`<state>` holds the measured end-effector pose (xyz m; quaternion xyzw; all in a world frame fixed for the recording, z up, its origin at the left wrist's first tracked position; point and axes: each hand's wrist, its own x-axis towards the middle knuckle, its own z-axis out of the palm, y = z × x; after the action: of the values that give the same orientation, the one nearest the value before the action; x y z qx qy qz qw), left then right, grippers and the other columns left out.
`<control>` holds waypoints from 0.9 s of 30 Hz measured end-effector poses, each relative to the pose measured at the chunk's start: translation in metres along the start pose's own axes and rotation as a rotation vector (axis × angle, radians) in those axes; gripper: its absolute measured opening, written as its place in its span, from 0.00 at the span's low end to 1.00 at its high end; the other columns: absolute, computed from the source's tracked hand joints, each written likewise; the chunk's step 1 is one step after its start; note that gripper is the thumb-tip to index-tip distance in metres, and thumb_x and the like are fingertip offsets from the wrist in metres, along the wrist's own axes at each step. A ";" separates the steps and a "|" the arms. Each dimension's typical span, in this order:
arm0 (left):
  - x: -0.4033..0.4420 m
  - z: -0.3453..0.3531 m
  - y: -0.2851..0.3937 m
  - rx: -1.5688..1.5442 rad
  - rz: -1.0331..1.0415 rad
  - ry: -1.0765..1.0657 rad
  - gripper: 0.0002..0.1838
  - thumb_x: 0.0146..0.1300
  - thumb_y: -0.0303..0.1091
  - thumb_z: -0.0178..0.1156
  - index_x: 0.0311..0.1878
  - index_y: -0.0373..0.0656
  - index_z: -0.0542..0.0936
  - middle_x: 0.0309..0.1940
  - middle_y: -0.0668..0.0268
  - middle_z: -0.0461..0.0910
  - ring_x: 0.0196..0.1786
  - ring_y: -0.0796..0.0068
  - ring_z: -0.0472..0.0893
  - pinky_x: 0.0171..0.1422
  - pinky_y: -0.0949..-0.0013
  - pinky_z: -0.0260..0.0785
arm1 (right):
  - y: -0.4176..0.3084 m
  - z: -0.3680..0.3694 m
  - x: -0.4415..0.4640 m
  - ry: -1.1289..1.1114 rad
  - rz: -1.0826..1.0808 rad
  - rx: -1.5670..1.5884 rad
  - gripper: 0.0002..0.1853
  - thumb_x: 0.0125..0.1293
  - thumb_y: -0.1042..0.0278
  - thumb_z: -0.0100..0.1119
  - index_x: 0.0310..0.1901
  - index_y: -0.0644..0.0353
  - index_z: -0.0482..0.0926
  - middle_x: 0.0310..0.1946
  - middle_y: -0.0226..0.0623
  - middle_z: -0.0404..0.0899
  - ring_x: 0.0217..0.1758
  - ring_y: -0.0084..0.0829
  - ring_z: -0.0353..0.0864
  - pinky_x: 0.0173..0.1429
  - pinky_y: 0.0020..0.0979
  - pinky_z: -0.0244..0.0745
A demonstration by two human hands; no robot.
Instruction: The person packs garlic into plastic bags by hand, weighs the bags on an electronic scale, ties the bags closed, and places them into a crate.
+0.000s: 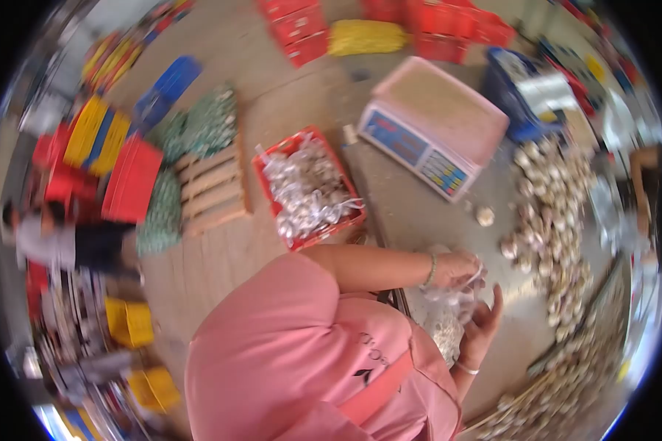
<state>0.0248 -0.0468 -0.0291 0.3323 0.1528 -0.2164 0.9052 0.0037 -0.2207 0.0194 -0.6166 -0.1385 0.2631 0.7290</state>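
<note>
- The left hand, with a green bracelet at the wrist, is pinched closed on the gathered top of a clear plastic bag.
- The right hand, with a white band at the wrist, is loosely open just beside that bag, its fingers apart; whether it touches the plastic I cannot tell.
- The bag is at the near edge of the bench, right in front of the person; its pale contents are too blurred to name.
- A single garlic bulb lies on the bench between the scale and the pile.
- A long pile of garlic bulbs runs along the bench's far side.
- The scale stands toward the bench's left end, with a blue crate beyond it, toward the far left corner.
- Just outside the near edge, a red crate holds bagged garlic.
- Farther off on the floor, green mesh sacks lie on a wooden pallet.
- Another person is well apart, beside stacked crates.
</note>
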 end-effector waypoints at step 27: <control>-0.052 0.010 -0.021 0.005 0.322 0.153 0.21 0.45 0.45 0.72 0.35 0.44 0.74 0.24 0.71 0.71 0.27 0.81 0.70 0.26 0.73 0.63 | 0.003 0.037 0.010 -0.036 -0.010 -0.410 0.20 0.53 0.71 0.62 0.48 0.67 0.73 0.39 0.34 0.76 0.42 0.25 0.72 0.45 0.25 0.69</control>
<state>-0.0294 -0.0529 -0.0109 0.3703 0.1655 -0.0428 0.9130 -0.0084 -0.1843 0.0226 -0.7465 -0.2053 0.2368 0.5870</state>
